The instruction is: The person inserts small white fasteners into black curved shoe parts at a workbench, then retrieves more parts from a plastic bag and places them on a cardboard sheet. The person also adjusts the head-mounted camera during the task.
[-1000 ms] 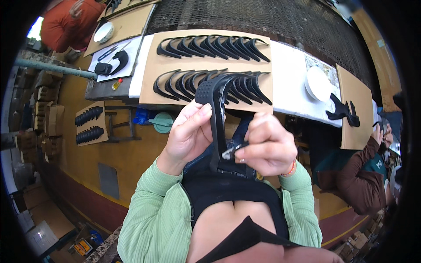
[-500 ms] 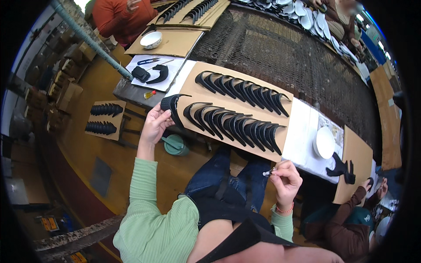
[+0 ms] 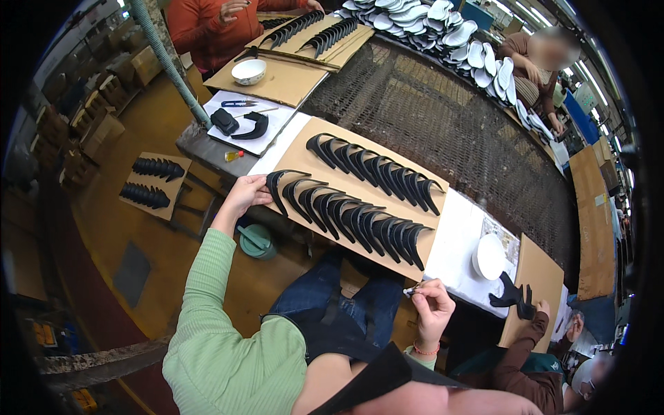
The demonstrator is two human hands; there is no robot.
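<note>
Curved black pieces, arched like shoe heel parts, stand in two overlapping rows on a cardboard sheet [image 3: 408,218] in front of me. At the left end of the near row is one curved black piece [image 3: 277,194]. My left hand [image 3: 247,195] has its fingertips closed at that piece's left edge, beside the sheet's rim. My right hand [image 3: 433,310] is raised by the sheet's near right corner, thumb and fingers pinched round a small thin tool with a whitish tip [image 3: 409,292]. Its far end is hidden in the fingers.
A dark mesh conveyor [image 3: 394,90] runs behind the sheet. White bowls [image 3: 488,257] [image 3: 249,72] stand to right and far left. Snips [image 3: 238,104] and a small yellow bottle [image 3: 234,156] lie left. A green lidded cup [image 3: 257,242] is below; co-workers sit around.
My left hand has brought the curved black piece down onto the sheet at the near row's left end. My right hand still pinches the small tool. The whole view has shifted slightly.
</note>
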